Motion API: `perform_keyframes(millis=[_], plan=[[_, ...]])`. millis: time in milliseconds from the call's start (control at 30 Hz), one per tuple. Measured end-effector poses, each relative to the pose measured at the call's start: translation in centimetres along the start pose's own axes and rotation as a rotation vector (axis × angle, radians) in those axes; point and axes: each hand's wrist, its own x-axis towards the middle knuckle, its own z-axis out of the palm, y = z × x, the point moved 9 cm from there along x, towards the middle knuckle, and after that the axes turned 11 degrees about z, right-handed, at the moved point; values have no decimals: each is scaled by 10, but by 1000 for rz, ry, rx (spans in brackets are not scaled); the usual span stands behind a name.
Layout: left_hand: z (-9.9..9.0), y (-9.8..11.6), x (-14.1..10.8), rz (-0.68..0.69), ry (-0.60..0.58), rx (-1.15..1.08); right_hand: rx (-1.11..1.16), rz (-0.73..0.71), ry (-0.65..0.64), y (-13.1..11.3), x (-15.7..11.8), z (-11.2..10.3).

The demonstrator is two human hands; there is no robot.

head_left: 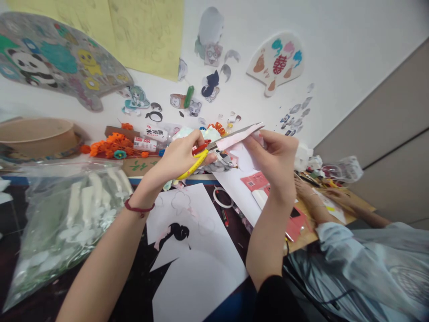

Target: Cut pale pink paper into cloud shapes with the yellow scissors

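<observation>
My left hand (186, 154) is closed around scissors (197, 164) with yellow and red handles. Their blades point right and lie along a pale pink piece of paper (234, 139). Between the thumb and fingers of my right hand (276, 154), that paper is pinched near the blade tips. Below on the dark desk lie white sheets (208, 250) with faint pencil outlines. A black cut-out shape (179, 231) rests on one of them. Beside the sheets are a roll of tape (223, 197) and a red packet (253, 181).
At left lies a clear plastic bag (77, 214) of pale pieces. Behind it are orange flowers (112, 145), a tan round basket (36, 134) and bottles (145, 144). Stickers and a decorated fan (278, 62) cover the wall. On the right, another person's sleeve (338, 243) and hands reach over a wooden board.
</observation>
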Motion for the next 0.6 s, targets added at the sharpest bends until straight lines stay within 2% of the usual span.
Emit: perform_keyframes(millis=[333,600], plan=[[-5,8,4,62,12,-15,-14,4,5,-2,-1,1],[0,2,2,-7,-11,-26,-26,-1,-19,-1,-1,4]])
